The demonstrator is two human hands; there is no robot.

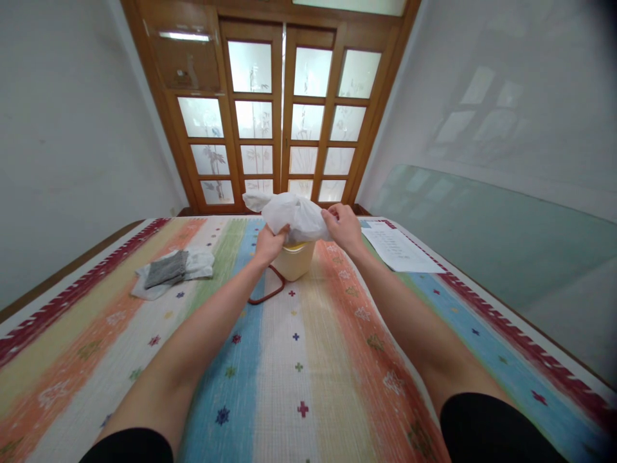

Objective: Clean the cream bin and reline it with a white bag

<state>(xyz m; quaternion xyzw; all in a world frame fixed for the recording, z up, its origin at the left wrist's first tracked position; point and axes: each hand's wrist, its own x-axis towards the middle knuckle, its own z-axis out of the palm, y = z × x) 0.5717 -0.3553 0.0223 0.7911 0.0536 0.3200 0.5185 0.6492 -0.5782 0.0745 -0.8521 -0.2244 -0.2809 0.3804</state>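
Note:
A thin white plastic bag [296, 215] is bunched over the top of a small cream-coloured bin [295, 260] at the far middle of the table. My left hand [271, 244] is closed on the bag's near left edge, just above the bin. On the right side, my right hand [343, 226] pinches the bag's other edge between thumb and fingers. The bag hides most of the bin's opening; a bit of yellow rim shows beneath it. Beside the bin, at its lower left, lies a reddish-brown loop [267, 292], partly hidden behind my left forearm.
A folded grey cloth [166, 269] lies on a crumpled whitish plastic sheet [198, 263] at the left. Printed paper [400, 247] rests near the right edge. The striped tablecloth [284, 386] covers the table. Beyond stand wooden doors [282, 116] with glass panes.

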